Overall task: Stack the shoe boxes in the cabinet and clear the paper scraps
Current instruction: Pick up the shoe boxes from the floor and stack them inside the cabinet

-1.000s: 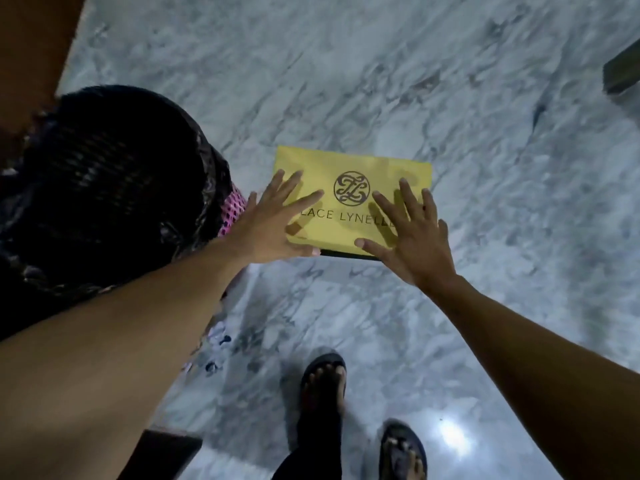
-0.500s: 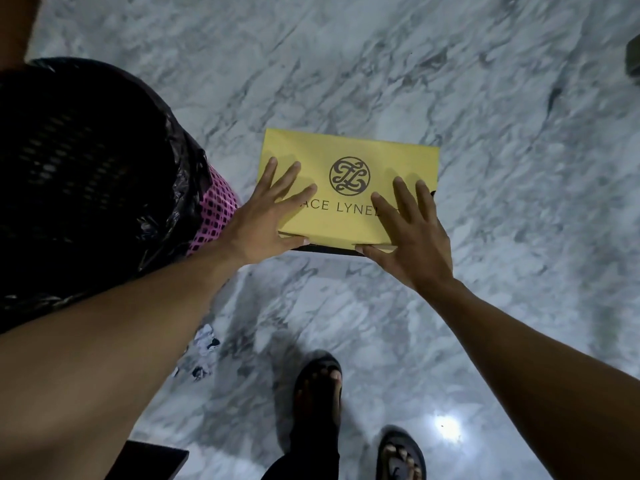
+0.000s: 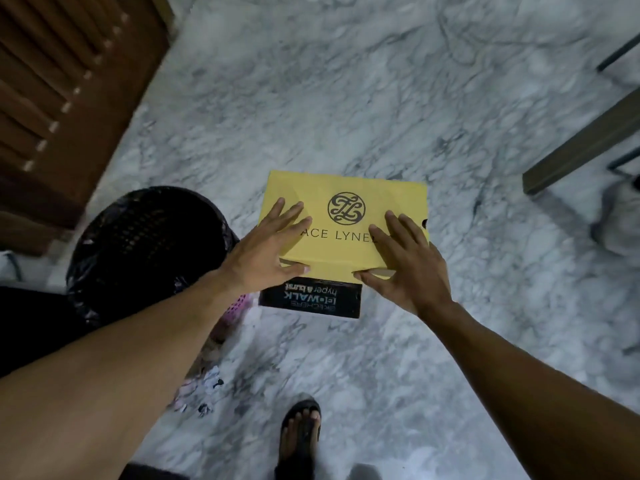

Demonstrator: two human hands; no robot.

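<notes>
Both hands are gripping the yellow box (image 3: 377,192) at its near edge. The left hand (image 3: 263,251) and right hand (image 3: 405,268) are spreading their fingers flat on the lid, thumbs pressing its front. It is sitting on a black box (image 3: 311,299), beside the bin (image 3: 145,244). The black box's printed side is showing more than half a second ago.

Yellow box (image 3: 346,216), grey-veined marble floor (image 3: 346,98)
</notes>
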